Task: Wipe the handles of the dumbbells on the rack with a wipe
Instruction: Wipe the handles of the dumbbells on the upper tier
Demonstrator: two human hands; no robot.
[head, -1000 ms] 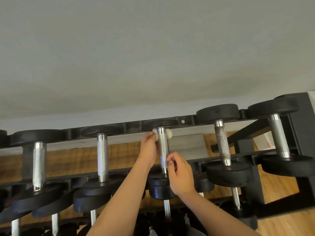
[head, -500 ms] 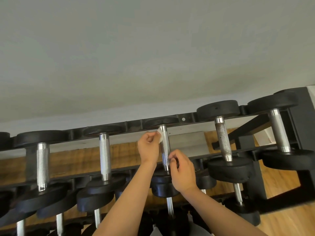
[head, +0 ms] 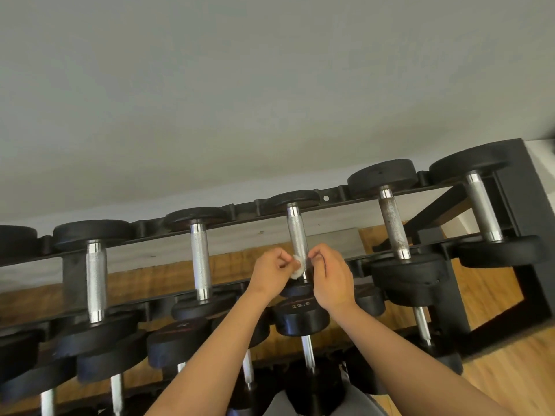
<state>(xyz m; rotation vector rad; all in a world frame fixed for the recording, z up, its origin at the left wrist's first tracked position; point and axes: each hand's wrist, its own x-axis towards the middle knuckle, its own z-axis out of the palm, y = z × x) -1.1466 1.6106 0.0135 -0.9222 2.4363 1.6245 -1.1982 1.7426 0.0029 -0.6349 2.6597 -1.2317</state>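
Well, the biggest thing is the grey wall (head: 270, 85), which fills the whole top, far behind the middle dumbbell (head: 294, 226). Next comes the black rack (head: 530, 205). It runs from side to side and holds the middle dumbbell on its top row. The wood floor (head: 510, 373) shows below and to the right of the middle dumbbell.

Four more sit on the same row. Left of the middle dumbbell are the left dumbbell (head: 200, 256) and, further off, the far left dumbbell (head: 96, 280). Right of it are the spotty dumbbell (head: 392, 223), with a dull bar, and the end dumbbell (head: 482, 205). The lower dumbbells (head: 177, 340) sit on a row under the middle dumbbell. All have black round ends.

The middle dumbbell has a small number on its near end. It looks like 22.5. Two bare arms reach up to the near part of its handle (head: 298, 244).

The left hand (head: 268, 273) is on the left side of the handle. Its fingers are curled and it pinches the wipe (head: 297, 267). The right hand (head: 330, 274) is on the right side, fingers curled too, and pinches the handle.

The wipe is small, white and bunched up. It touches the left side of the handle, low down, just above the near black end.
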